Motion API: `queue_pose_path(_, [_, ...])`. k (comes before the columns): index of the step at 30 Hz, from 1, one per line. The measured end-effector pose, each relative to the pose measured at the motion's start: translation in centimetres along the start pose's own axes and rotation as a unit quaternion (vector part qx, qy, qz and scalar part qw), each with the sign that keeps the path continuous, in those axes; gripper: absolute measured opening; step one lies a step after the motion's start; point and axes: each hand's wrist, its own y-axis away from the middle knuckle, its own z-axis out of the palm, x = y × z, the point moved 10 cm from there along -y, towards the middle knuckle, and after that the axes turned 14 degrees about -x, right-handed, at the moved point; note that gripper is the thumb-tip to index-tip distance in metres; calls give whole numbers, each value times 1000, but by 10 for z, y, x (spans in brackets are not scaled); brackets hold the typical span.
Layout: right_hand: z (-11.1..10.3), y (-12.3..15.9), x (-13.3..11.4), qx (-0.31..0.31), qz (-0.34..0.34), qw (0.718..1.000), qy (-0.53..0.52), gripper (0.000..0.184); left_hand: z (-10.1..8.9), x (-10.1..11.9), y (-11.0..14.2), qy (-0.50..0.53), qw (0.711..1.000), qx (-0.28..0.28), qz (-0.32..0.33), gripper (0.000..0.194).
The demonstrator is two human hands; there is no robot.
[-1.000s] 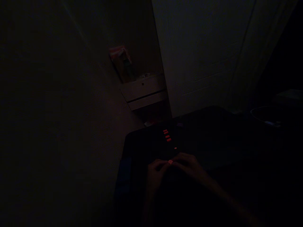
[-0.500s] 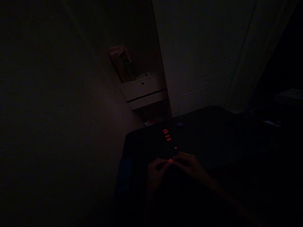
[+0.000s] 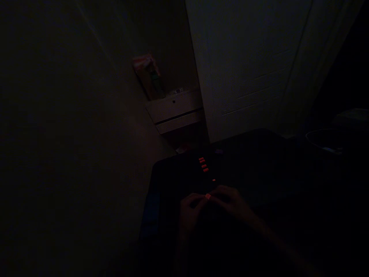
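Pinching a small red piece, the left hand and right hand meet fingertip to fingertip, each closed on it, near the front of a dark table. The piece glows at their tips; how the fingers wrap it is too dim to tell. Just beyond the right hand lies a tiny red bit. Farther back, four red bars lie in a slanting row, and a purple block lies near the far edge. A blue thing is at the table's left edge.

The room is very dark. A pale wall fills the left; past the table are drawers with a red-topped package above them and a panelled door. At the right, a thin cable curves.
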Motion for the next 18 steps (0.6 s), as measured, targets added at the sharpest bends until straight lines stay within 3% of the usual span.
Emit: queue_pose_path(18, [0,0,-5,-7,-3,1000,22,32,0,1,0,4,1000,6,0,23])
